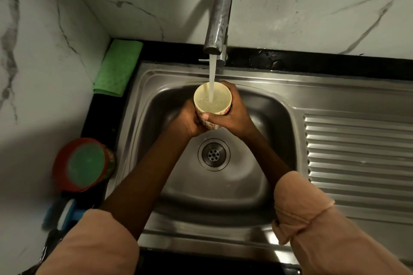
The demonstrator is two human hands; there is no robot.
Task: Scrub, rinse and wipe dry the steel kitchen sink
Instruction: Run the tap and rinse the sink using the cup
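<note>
Both of my hands grasp one cup (212, 105): the left hand (186, 121) cradles its lower side from the left, and the right hand (230, 114) wraps it from the right, thumb laid across the patterned wall, so each grip is closed on the cup. It is cream inside with red flower marks outside, held upright above the basin of the steel sink (223, 185), and a stream of water (212, 73) from the tap (218, 18) falls straight into it; the water inside sits close to the rim. Below my wrists the drain (213, 154) lies in the basin floor, and the ribbed drainboard (357, 154) runs off to the right. On the black worktop (312, 60) in the back left corner a folded green cloth (117, 67) lies against the marble wall. Nearer me on the left stands a red-rimmed container (82, 164), and beside my left sleeve a blue brush (67, 213), blurred.
</note>
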